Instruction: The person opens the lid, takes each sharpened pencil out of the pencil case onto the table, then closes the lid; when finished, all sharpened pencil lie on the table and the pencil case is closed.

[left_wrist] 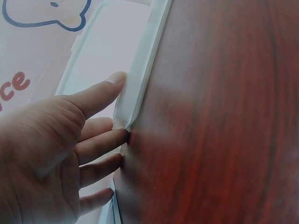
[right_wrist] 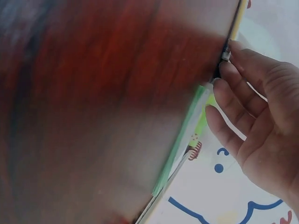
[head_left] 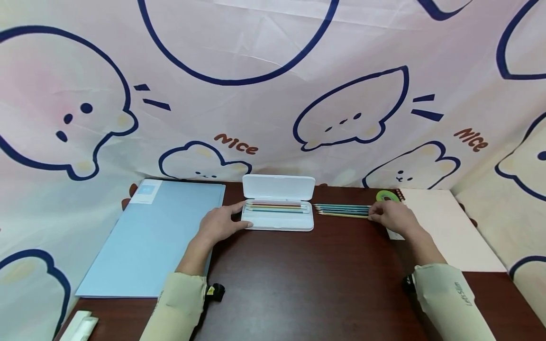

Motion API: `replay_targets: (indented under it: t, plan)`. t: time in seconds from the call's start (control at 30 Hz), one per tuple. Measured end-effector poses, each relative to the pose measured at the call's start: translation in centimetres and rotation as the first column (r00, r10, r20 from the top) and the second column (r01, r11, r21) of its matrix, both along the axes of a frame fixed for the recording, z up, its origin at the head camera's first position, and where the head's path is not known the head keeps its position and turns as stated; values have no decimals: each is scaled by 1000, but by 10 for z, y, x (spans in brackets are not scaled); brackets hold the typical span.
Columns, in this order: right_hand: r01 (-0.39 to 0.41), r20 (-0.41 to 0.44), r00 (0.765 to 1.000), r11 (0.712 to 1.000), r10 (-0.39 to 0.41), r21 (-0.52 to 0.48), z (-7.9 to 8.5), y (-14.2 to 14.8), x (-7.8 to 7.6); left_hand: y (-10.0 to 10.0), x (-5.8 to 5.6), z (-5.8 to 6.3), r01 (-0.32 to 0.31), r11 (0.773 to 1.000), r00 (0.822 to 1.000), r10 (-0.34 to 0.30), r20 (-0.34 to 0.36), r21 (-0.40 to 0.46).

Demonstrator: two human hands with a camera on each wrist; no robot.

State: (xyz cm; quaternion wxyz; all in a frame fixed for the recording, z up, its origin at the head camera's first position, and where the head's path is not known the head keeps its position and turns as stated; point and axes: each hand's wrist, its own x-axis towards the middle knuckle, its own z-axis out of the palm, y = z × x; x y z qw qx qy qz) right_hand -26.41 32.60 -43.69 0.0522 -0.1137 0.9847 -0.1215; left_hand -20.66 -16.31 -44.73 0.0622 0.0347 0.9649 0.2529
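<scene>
A white pencil case (head_left: 279, 224) lies with its lid (head_left: 279, 187) raised at the back and several pencils (head_left: 279, 207) inside. My left hand (head_left: 219, 223) holds the case's left end, thumb at the front corner and index finger toward the back. In the left wrist view the thumb of that hand (left_wrist: 56, 140) presses the case's side wall (left_wrist: 140, 77). Right of the case, several pencils (head_left: 341, 209) lie side by side on the table, tips toward the case. My right hand (head_left: 393, 218) pinches the blunt end of a pencil (right_wrist: 226, 53) between thumb and index finger.
A light blue folder (head_left: 158, 241) covers the table's left side. On the right are a spiral-bound pad (head_left: 448, 227) and a green roll of tape (head_left: 387, 195). White wrapped items (head_left: 79, 327) sit at the front left. A printed cloth (head_left: 273, 118) hangs behind the table.
</scene>
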Motion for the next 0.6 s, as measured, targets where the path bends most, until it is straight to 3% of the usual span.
replay_targets:
  t: [0.17,0.33,0.6]
  plan:
    - [23,-46,999,996,-27,-90,7,-4,2,0,-1,-1,5,1000,1000,-5,7,0]
    - [-22,-84,996,978,5,-210,13,-19,4,1,-2,-1,-1,1000,1000,2,13,-8]
    - [-63,-26,998,954,58,-293,12,-50,-1,1,1,1,3,1000,1000,-3,10,2]
